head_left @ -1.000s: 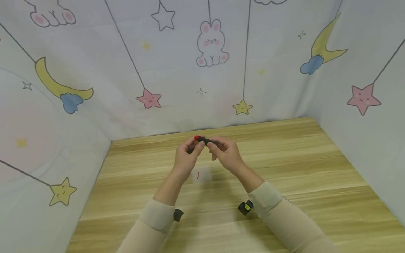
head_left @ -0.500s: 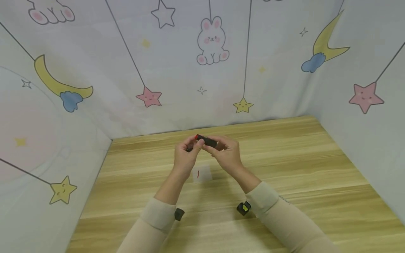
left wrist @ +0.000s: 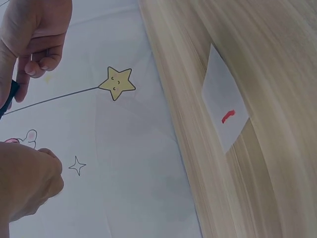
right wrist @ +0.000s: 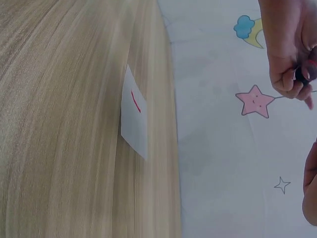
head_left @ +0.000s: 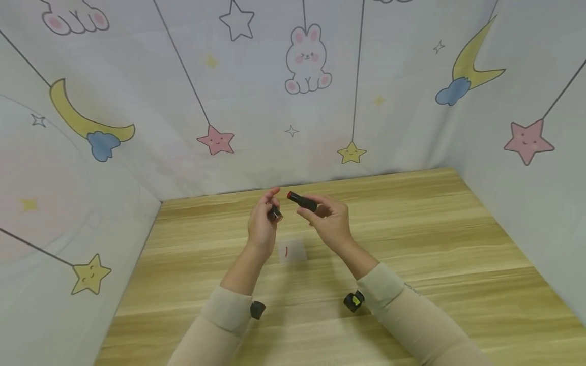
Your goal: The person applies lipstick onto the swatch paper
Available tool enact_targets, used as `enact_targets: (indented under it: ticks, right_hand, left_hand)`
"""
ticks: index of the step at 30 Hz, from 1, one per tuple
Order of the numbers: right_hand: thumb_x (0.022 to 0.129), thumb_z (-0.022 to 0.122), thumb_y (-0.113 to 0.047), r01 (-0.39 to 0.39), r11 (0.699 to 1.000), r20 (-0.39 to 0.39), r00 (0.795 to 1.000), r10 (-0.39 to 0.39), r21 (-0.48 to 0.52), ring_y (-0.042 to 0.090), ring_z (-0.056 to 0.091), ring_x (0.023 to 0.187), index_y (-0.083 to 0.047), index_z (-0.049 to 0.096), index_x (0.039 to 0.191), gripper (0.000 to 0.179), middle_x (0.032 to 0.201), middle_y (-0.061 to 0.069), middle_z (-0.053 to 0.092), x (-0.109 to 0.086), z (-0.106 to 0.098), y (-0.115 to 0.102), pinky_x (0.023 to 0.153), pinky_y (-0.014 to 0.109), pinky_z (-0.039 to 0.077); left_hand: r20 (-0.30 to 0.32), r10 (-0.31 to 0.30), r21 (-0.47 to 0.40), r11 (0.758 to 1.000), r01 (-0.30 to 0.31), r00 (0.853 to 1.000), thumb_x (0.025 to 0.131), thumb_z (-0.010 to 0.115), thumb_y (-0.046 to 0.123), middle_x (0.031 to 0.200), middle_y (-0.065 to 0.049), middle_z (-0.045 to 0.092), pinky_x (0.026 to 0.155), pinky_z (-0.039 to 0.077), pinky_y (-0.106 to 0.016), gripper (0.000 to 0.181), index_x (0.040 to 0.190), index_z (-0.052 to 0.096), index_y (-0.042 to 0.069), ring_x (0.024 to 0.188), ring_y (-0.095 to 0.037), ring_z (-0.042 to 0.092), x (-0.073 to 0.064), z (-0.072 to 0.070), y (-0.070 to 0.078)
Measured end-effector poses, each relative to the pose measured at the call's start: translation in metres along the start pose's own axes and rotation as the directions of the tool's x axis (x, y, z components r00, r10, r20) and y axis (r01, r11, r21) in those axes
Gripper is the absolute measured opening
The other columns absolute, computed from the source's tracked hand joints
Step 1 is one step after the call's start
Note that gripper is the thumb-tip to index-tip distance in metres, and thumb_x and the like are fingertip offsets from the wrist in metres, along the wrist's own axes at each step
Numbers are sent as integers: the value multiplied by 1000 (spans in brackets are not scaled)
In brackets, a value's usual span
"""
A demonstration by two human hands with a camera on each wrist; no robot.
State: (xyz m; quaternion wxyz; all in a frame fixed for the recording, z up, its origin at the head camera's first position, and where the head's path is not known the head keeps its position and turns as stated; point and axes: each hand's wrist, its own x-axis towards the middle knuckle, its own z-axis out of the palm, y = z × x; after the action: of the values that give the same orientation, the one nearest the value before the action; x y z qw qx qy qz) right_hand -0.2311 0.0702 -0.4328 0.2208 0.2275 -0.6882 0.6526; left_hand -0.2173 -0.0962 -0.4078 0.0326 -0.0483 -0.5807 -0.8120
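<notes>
In the head view my right hand [head_left: 333, 219] pinches a black lipstick [head_left: 304, 202] between thumb and fingers, its red tip pointing up and left. My left hand [head_left: 264, 226] keeps a short black cap [head_left: 274, 214] against its palm, some fingers stretched out past it. A small gap parts the lipstick from the left hand. Below both hands, a white square of paper [head_left: 295, 252] with one short red stroke lies on the table. In the right wrist view the left hand [right wrist: 292, 54] curls around the dark cap [right wrist: 301, 75].
The wood-grain table [head_left: 412, 239] ends at a pale cloth backdrop [head_left: 256, 101] printed with stars, moons and rabbits. Black wrist-camera pieces [head_left: 353, 301] show by both sleeves.
The hands were together on the lipstick; the left has let go of it and drawn away left with the cap. The red tip showing beyond the tube has become shorter.
</notes>
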Motion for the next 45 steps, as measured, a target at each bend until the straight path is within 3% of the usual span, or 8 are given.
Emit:
enact_targets:
  ticks: [3, 6, 12, 20, 25, 34, 39, 45]
  right_hand:
    - [80, 80, 9, 7, 1000, 4, 1000, -7, -13, 19, 58, 54, 7, 72, 106, 28, 94, 21, 69, 0, -1, -14, 54, 21, 51]
    - [80, 80, 9, 8, 1000, 6, 1000, -8, -21, 13, 57, 54, 8, 71, 105, 27, 93, 21, 69, 0, -1, -27, 53, 21, 51]
    - [80, 80, 10, 6, 1000, 7, 1000, -5, -26, 12, 56, 54, 7, 71, 106, 27, 94, 21, 69, -1, -2, -28, 52, 20, 50]
    - [82, 80, 7, -4, 1000, 40, 999, 5, -22, 16, 56, 53, 6, 72, 106, 26, 97, 21, 70, -2, -4, -23, 53, 21, 49]
    - [81, 80, 7, -4, 999, 64, 998, 6, -32, 14, 54, 53, 6, 72, 106, 26, 96, 20, 71, -2, -5, -22, 51, 21, 45]
    - [80, 82, 6, 48, 994, 92, 995, -39, -94, 15, 51, 52, 5, 73, 105, 26, 93, 19, 73, -1, -2, -14, 51, 24, 44]
    - [79, 83, 5, 48, 994, 79, 996, -40, -102, 17, 52, 51, 2, 75, 105, 28, 94, 17, 73, -2, -2, 12, 51, 25, 45]
    - [79, 85, 0, 75, 994, 78, 995, -69, -76, 14, 54, 53, -3, 77, 106, 28, 94, 11, 74, -3, -3, 15, 53, 24, 47]
  left_hand:
    - [-4, -49, -88, 995, 49, 999, 108, 28, 7, 106, -1, 43, 83, 37, -21, 41, 146, 41, -1, 86, -10, 46, 2, -1, 1]
    - [-34, -69, -118, 991, 64, 997, 110, 40, 8, 113, -2, 49, 86, 39, -21, 40, 149, 41, 4, 93, -10, 55, 3, -1, 2]
    - [-135, -42, -170, 985, 19, 990, 101, 60, 5, 102, 2, 58, 87, 47, -21, 43, 141, 45, 10, 91, -8, 57, 5, -1, 3]
    - [-211, -10, -249, 968, -44, 977, 97, 66, 3, 95, 2, 63, 79, 49, -20, 41, 134, 49, 12, 82, -7, 58, 7, -4, 6]
    - [-197, 21, -210, 976, -63, 980, 94, 70, -1, 96, 0, 65, 83, 51, -21, 45, 133, 51, 12, 88, -9, 62, 7, -4, 6]
    - [-97, 39, -24, 999, -41, 995, 90, 72, -5, 106, -3, 66, 97, 51, -28, 48, 134, 54, 7, 98, -12, 67, 2, 1, 2]
    - [-108, 38, -15, 999, -40, 993, 89, 72, -7, 101, -1, 69, 95, 53, -28, 47, 131, 56, 7, 95, -11, 69, 2, 3, 3]
    - [-110, 33, -12, 999, -35, 993, 88, 73, -7, 99, 1, 71, 93, 54, -27, 44, 126, 57, 9, 94, -12, 68, 2, 1, 2]
